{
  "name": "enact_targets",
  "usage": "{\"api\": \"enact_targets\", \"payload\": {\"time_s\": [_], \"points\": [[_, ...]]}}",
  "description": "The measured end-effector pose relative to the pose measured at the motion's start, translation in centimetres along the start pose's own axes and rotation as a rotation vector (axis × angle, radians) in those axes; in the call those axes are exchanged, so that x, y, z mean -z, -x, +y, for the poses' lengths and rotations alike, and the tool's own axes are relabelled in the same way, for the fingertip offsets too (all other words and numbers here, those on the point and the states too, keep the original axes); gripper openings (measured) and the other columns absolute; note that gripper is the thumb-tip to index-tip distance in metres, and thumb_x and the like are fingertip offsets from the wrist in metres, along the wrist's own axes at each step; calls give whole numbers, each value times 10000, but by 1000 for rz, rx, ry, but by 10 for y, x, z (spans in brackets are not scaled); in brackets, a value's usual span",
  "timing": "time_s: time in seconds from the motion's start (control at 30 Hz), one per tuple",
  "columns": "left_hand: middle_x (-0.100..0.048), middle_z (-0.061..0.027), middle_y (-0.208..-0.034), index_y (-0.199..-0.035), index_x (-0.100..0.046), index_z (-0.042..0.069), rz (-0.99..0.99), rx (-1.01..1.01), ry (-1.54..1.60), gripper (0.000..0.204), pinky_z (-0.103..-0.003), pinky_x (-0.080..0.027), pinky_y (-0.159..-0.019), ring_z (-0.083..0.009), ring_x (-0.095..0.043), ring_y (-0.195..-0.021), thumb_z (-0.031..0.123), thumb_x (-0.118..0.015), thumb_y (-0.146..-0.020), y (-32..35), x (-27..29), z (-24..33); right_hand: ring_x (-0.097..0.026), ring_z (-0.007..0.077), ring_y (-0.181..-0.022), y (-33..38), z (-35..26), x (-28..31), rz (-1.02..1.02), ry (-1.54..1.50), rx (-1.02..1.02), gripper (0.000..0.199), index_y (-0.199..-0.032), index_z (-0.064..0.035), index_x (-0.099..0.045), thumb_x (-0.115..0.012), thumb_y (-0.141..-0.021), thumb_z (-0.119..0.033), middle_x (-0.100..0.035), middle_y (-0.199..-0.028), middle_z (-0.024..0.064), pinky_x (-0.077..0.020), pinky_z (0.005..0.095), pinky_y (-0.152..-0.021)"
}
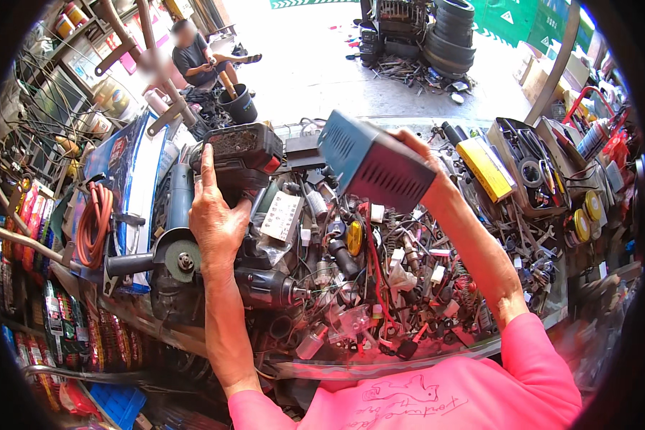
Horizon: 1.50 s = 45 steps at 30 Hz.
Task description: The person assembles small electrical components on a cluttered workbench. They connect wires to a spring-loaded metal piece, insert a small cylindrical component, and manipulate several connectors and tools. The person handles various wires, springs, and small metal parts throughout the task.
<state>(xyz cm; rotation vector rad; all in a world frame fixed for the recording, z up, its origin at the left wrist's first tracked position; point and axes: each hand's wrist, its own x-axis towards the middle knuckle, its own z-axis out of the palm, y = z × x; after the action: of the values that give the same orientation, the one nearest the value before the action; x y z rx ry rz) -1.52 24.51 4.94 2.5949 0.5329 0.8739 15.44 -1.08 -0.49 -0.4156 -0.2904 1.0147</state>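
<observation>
My right hand [431,170] grips a blue-grey metal box [376,161] with vent slots by its right side. The box is tilted in the air above the cluttered bench, slightly blurred. Its underside and most of my right fingers are hidden. My left hand [218,222] lies against a cordless power tool's dusty black battery pack [244,147], index finger stretched along it and thumb apart; its other fingers are hidden. Below that hand is the black body of an impact wrench [269,288]. An angle grinder [179,259] lies just left of my wrist.
Loose plugs, bulbs, wires and small metal parts [380,287] cover the bench. A yellow box [486,168] and a tool case [527,165] stand at right. A coiled orange hose [94,226] hangs at left. Beyond are a black bucket [238,106], a seated person [197,61] and stacked tyres [450,36].
</observation>
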Motion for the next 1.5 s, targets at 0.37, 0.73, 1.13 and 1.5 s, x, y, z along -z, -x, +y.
{"api": "enact_targets", "payload": {"time_s": [0.37,0.73,1.13,1.5], "points": [[-590,-212,-1141,-1436,-249,173,-53,-20,-27,912,-439,-483,-832,-405,-595,-967,133,-711,-651,-7,-14,24,-645,204,-786,-56,-69,-62,243,230,288,409,-1027,18,-540,-641,-802,-309,-628,-893,116,-576,351,-717],[-598,-195,-1054,-1432,-243,155,-11,-12,-179,878,-454,-497,-758,-393,-613,-903,171,-721,-696,4,-1,6,-637,226,-709,-175,57,-167,-45,727,129,508,-1033,-85,-597,-739,-670,-410,-578,-915,111,-576,284,-541],[-521,-289,-1203,-1336,-364,-16,15,-132,-95,721,-427,-398,-944,-427,-506,-1108,178,-727,-744,3,-6,-16,-665,231,-777,-197,124,-200,42,1283,-109,454,-922,38,-618,-738,-645,-301,-634,-918,142,-572,316,-496],[-464,-325,-1227,-1350,-329,-1,-9,-97,-31,701,-444,-406,-932,-463,-481,-1113,72,-684,-750,6,-5,-1,-664,256,-786,-201,120,-200,-169,1955,18,486,-865,4,-678,-634,-684,-446,-660,-813,154,-535,360,-619]]}}
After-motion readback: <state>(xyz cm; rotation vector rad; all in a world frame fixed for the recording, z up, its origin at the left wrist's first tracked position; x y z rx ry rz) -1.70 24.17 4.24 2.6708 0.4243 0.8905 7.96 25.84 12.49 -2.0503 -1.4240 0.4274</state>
